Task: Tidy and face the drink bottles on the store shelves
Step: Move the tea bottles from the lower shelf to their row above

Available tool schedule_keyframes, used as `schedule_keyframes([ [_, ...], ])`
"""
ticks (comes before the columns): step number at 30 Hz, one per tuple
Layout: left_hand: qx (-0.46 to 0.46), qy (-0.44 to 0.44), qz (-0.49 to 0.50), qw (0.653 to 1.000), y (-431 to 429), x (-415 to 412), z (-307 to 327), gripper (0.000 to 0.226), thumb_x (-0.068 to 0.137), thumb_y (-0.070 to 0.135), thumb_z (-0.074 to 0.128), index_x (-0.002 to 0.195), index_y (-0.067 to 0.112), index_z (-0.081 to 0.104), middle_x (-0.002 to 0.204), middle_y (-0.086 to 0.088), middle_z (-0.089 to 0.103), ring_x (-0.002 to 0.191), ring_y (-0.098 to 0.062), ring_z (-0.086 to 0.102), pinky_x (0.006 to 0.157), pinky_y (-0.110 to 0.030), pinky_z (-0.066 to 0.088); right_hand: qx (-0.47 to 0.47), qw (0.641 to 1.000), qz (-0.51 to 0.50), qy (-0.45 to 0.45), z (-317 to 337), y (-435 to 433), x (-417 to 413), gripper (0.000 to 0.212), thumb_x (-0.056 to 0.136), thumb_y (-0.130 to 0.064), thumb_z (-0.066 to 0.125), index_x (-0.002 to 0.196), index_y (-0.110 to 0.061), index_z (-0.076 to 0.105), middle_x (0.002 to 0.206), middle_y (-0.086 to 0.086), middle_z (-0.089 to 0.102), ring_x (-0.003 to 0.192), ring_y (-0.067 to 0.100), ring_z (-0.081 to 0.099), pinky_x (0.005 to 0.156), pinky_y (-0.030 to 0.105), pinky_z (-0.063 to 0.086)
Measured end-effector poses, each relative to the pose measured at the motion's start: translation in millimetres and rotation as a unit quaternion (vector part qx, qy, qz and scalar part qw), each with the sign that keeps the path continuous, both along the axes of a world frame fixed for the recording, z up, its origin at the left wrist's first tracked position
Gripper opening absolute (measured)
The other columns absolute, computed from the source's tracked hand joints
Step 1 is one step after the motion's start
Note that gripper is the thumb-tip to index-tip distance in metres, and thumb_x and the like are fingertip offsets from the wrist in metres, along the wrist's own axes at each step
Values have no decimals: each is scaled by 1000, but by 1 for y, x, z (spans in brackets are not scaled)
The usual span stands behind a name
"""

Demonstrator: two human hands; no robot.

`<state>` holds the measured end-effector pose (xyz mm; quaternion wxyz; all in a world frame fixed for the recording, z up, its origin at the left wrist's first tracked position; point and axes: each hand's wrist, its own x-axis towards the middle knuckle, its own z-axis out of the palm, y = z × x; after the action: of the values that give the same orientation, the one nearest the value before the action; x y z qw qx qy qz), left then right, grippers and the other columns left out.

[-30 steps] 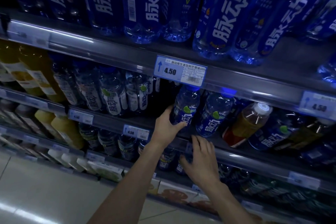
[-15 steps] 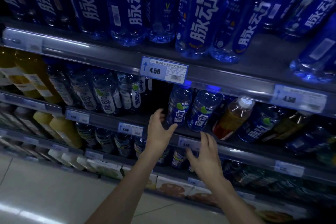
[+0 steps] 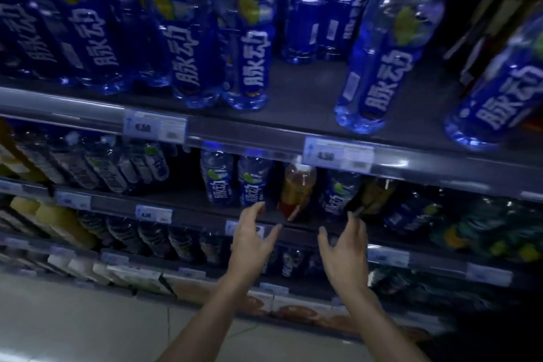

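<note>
Evidently unfinished: 2 blue bottles (image 3: pixel 252 182) at 12 o'clock from the left hand (image 3: pixel 254 244) stand labels-forward, while an amber bottle (image 3: pixel 296 188) at 11 o'clock from the right hand (image 3: pixel 343 253) looks misplaced. Both hands hover spread, holding nothing.

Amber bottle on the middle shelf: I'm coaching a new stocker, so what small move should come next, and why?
Probably reach the left hand up and grip the amber bottle. It stands alone among blue-labelled bottles, and both the left and the right hand hover open just below it, holding nothing.
</note>
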<state>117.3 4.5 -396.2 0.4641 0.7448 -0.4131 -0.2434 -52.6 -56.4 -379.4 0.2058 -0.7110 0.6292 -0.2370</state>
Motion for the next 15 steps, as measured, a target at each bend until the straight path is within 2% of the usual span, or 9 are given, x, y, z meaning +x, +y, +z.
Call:
schedule_keyframes([
  [2, -4, 0, 20, 1000, -15, -14, 4, 66, 87, 41, 65, 143, 32, 32, 140, 14, 36, 125, -3, 38, 97, -22, 35, 16, 1000, -20, -11, 3, -14, -19, 74, 94, -43, 52, 150, -8, 20, 155, 14, 24, 140, 29, 28, 106, 40, 38],
  [6, -1, -2, 70, 998, -43, -27, 5, 79, 82, 37, 72, 146, 29, 26, 146, 7, 32, 130, -12, 36, 102, -30, 36, 53, 996, -54, -39, 7, -42, -37, 78, 95, -45, 49, 153, -12, 9, 160, 10, 9, 145, 27, 16, 108, 45, 34],
  [10, 32, -9, 98, 995, -62, -36, 3, 90, 79, 43, 74, 149, 30, 19, 151, 9, 25, 134, -13, 30, 100, -28, 32, 25, 996, -55, -68, 4, -59, -39, 83, 94, -40, 55, 152, -4, 8, 158, 17, 12, 143, 34, 22, 108, 44, 37],
  [13, 33, -14, 121, 992, -70, -42, 2, 89, 78, 44, 74, 148, 25, 23, 146, 5, 31, 130, -14, 34, 93, -24, 31, 28, 995, -54, -74, 1, -65, -39, 84, 93, -41, 56, 152, -4, 7, 158, 18, 12, 143, 33, 19, 107, 44, 36],
  [15, 21, -12, 123, 992, -73, -43, 1, 84, 78, 42, 75, 145, 22, 28, 138, 3, 36, 125, -14, 40, 90, -22, 32, 17, 995, -57, -86, 0, -67, -37, 83, 92, -39, 58, 151, -3, 11, 156, 20, 16, 139, 37, 28, 102, 47, 42],
])
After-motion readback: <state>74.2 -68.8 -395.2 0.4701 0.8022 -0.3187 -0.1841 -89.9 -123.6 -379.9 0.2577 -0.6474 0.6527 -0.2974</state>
